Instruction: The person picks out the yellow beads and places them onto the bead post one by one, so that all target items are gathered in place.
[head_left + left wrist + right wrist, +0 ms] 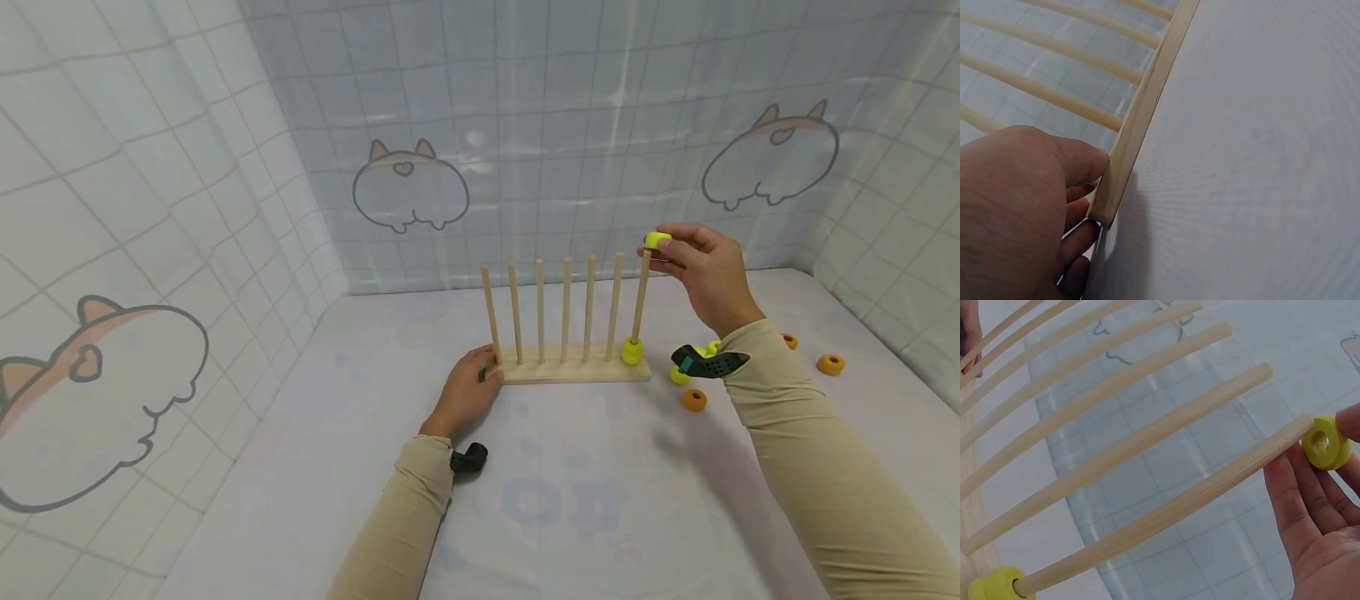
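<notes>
A wooden base (566, 372) carries a row of several upright wooden pegs (566, 308). On the rightmost peg, yellow rings (632, 352) sit stacked at the bottom. My right hand (705, 271) pinches another yellow ring (1330, 444) between thumb and fingers, right at the tip of that same peg (1172, 503). The ring's hole shows in the right wrist view, just beside the peg end. With thumb in front and fingers behind, my left hand (467, 390) grips the left end of the base, also seen as a wooden edge (1141, 119) in the left wrist view.
Right of the base, more yellow rings (680, 377) lie on the table, partly behind the right wrist's camera. An orange ring (694, 400) lies near them, and another orange ring (830, 364) farther right. Tiled-pattern curtains (525, 125) enclose the table (360, 500).
</notes>
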### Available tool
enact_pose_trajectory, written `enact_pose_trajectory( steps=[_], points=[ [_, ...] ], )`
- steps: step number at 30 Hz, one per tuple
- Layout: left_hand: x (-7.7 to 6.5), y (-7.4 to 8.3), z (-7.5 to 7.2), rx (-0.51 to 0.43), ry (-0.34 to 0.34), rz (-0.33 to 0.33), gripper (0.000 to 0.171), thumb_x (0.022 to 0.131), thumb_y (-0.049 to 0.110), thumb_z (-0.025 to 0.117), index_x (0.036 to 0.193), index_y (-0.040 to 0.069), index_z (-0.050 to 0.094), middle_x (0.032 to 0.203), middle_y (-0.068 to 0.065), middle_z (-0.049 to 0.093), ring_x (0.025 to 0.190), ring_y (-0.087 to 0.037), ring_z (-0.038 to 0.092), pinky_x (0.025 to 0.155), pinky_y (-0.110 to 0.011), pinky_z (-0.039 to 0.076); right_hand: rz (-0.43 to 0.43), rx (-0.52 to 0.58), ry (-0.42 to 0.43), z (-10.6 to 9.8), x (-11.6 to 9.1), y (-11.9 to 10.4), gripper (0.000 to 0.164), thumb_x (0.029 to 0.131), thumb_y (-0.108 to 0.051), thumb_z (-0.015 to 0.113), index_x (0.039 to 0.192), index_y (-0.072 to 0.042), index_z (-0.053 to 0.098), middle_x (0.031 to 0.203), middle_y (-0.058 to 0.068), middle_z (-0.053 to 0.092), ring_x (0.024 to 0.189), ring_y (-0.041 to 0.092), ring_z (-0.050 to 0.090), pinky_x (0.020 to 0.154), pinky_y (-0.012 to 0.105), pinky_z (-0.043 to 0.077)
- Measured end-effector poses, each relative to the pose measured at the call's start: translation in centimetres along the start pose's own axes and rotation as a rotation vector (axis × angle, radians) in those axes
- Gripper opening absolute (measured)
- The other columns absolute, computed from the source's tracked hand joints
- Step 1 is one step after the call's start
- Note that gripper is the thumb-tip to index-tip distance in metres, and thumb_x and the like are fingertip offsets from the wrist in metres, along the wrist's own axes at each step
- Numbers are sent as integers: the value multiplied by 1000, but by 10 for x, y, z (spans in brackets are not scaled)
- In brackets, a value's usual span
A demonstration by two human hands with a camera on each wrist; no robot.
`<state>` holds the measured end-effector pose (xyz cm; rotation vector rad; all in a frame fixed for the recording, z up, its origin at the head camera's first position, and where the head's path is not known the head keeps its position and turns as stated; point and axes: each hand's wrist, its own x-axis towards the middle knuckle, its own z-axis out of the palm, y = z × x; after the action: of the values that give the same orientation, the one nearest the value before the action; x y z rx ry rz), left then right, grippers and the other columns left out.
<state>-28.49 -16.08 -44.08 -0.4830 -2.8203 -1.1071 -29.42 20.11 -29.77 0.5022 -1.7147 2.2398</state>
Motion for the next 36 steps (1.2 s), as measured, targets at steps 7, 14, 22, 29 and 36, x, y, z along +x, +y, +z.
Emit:
enact_pose_trajectory(
  steps=[7, 14, 22, 29, 36],
  points=[
    [1, -1, 0, -7, 4, 7, 47, 100, 21, 59, 140, -3, 55, 152, -10, 46, 143, -30, 37, 118, -43, 28, -5, 2, -2, 2, 0, -1, 34, 96, -4, 67, 123, 13, 58, 107, 15, 69, 99, 25, 70, 86, 28, 57],
    [1, -4, 1, 5, 5, 8, 47, 100, 22, 59, 140, -3, 55, 152, -10, 46, 143, -29, 37, 118, -43, 28, -7, 4, -8, 4, 1, -1, 34, 94, -3, 68, 122, 14, 58, 109, 18, 68, 99, 26, 70, 87, 29, 57],
    [0, -3, 0, -1, 4, 1, 47, 100, 22, 60, 140, -3, 56, 152, -9, 46, 143, -29, 37, 118, -42, 28, -2, 6, -8, 4, 2, -1, 30, 94, -2, 68, 120, 12, 61, 109, 19, 68, 98, 27, 71, 87, 29, 57],
    [1, -2, -1, 0, 4, -2, 46, 100, 21, 60, 140, -2, 56, 153, -9, 46, 143, -29, 37, 118, -43, 28, -8, -8, -15, 6, 2, -3, 31, 94, -2, 69, 120, 13, 60, 107, 17, 68, 98, 26, 71, 87, 29, 57],
    [0, -3, -1, -3, 1, -5, 46, 100, 21, 60, 140, -2, 56, 153, -9, 46, 143, -28, 37, 118, -42, 28, -5, -26, -21, 7, 1, -3, 32, 94, -3, 69, 121, 12, 60, 107, 16, 69, 99, 26, 71, 87, 28, 57]
  ],
)
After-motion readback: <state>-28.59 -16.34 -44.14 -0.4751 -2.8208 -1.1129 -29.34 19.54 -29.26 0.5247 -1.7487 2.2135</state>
